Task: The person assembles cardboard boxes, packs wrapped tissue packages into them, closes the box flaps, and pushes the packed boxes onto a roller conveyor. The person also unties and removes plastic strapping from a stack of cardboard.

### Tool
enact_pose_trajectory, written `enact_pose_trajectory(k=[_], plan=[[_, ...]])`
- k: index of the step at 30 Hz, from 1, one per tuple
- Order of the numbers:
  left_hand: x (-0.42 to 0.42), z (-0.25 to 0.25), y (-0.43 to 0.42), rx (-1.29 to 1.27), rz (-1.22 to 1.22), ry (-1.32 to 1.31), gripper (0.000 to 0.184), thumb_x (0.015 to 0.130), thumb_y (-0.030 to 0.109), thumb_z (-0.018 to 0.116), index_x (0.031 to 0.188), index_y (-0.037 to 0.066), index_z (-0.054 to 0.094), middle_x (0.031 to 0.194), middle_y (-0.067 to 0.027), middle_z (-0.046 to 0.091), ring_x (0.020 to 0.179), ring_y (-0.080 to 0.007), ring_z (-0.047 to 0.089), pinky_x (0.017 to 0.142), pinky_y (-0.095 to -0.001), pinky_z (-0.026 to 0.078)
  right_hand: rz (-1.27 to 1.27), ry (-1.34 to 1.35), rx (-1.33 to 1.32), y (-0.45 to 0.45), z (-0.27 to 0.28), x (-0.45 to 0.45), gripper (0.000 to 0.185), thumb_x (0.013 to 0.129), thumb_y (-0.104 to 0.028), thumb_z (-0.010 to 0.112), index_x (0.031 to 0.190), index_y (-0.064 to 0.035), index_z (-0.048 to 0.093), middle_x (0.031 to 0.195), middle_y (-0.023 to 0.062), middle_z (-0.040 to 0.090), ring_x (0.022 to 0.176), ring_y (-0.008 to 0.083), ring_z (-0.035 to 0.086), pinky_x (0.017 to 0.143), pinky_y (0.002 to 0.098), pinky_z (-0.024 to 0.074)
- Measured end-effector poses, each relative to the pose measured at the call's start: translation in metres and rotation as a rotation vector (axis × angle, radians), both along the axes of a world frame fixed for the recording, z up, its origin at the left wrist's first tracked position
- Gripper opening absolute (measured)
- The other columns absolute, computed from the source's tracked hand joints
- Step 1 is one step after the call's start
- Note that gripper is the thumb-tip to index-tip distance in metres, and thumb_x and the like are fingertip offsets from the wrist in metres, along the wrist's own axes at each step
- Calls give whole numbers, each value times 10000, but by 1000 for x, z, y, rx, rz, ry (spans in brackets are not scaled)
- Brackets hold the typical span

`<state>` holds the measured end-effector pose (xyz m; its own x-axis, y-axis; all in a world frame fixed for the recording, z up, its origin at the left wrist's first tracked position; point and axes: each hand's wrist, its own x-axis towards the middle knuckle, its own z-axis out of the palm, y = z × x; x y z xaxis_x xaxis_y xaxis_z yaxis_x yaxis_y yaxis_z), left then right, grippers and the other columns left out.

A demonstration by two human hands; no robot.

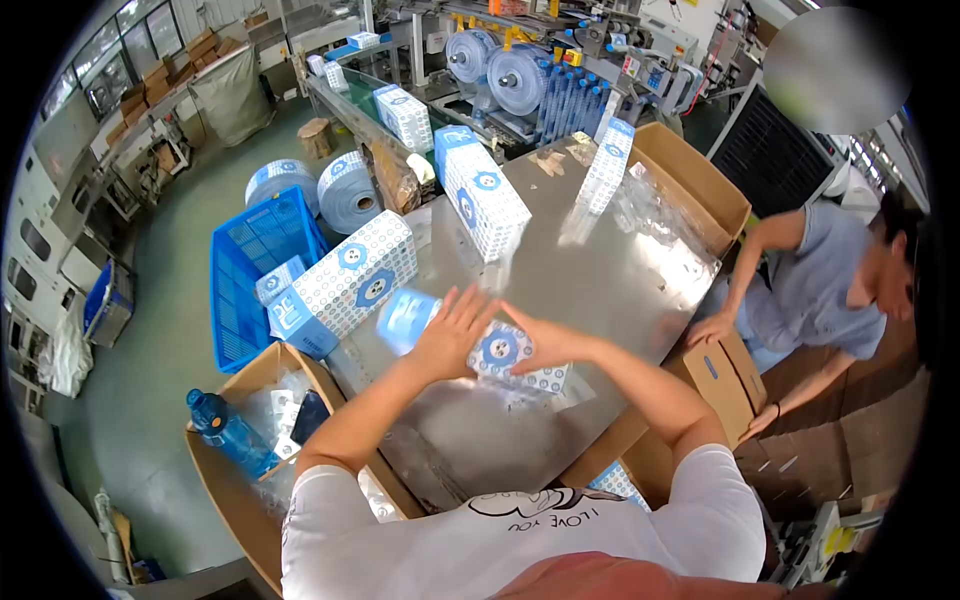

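A long blue-and-white printed pack (501, 346) with a round animal-face emblem is between my hands, low over the metal table (430, 440). Its blue end on the left is blurred. My left hand (452, 335) lies across the pack's middle, fingers stretched over it and thumb hidden. On the other side, my right hand (548, 340) grips the pack, thumb and fingers spread around its emblem side. Beyond my hands stands a larger upright pack (483, 195) of the same print. Another large pack (350, 275) rests at the table's left edge.
A narrow pack (606, 165) stands near an open carton (690, 185) at the far right. On the left are a blue crate (265, 235), film rolls (350, 195) and a carton holding a water bottle (230, 430). A co-worker (810, 270) at right handles a cardboard box (722, 380).
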<state>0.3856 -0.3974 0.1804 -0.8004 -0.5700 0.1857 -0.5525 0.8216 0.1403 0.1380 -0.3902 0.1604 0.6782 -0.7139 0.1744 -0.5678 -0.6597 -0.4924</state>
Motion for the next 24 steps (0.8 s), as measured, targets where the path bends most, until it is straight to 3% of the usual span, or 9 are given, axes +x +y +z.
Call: enact_pose_trajectory(k=[1,3,5,9,12,16,19,22,24], plan=[[3,-9,-10,143,-44,-70,1044,541,333,855,1384,-30,355,1322,-232,453,1268,-376,405,1092,-481,286,6,25,4,-20,14,6,1103,691,-365,796,1492,-9,127,1302,261,510,1119,386,566,931,427,469],[4,-20,-9,138,-77,33,1007,526,323,853,1342,-43,391,1273,-234,480,1220,-379,439,1065,-465,315,-206,118,644,-87,54,21,1043,729,-383,764,1490,-16,152,1309,283,489,1157,374,543,992,404,423],[5,-24,-7,113,-93,115,970,510,312,852,1300,-56,426,1225,-236,507,1172,-382,474,1038,-450,344,-444,143,-96,-150,32,28,981,733,-434,745,1488,-79,228,1366,304,416,1211,403,485,1028,421,381],[4,-28,0,102,-128,202,806,531,237,808,1207,-54,481,1104,-216,539,1077,-375,515,977,-427,387,-861,324,-147,-192,-5,38,899,712,-434,741,1474,-255,298,1369,300,384,1227,448,432,1014,485,377],[19,-29,9,121,-150,232,762,575,224,785,1220,-37,474,1090,-195,543,1057,-358,524,957,-422,395,-819,354,-39,-125,-5,9,912,692,-370,760,1471,-344,285,1322,291,405,1209,449,436,999,479,392],[58,17,16,231,-95,367,721,659,228,780,1267,11,457,1117,-198,544,1072,-371,517,952,-437,397,-630,396,62,16,27,-46,1091,651,-194,796,1524,-237,144,1203,299,473,1151,474,480,960,488,429],[85,25,15,235,75,628,690,749,208,763,1322,20,428,1244,-205,524,1172,-366,505,1010,-459,391,-614,470,181,72,21,-82,1147,592,-287,842,1519,-192,172,1166,298,487,1111,466,497,931,475,445],[74,17,10,1143,169,1634,657,836,241,705,1369,31,383,1334,-161,499,1267,-322,458,1061,-432,383,-732,379,58,84,13,-44,1147,576,-345,853,1510,-198,205,1103,266,506,1025,424,532,880,461,466],[42,-5,-3,1644,-9,1965,529,939,268,578,1379,44,387,1359,-131,500,1257,-289,476,1057,-451,387,-719,386,-11,60,-36,-53,1135,575,-339,857,1505,-217,218,1096,259,511,1017,406,541,867,455,473]])
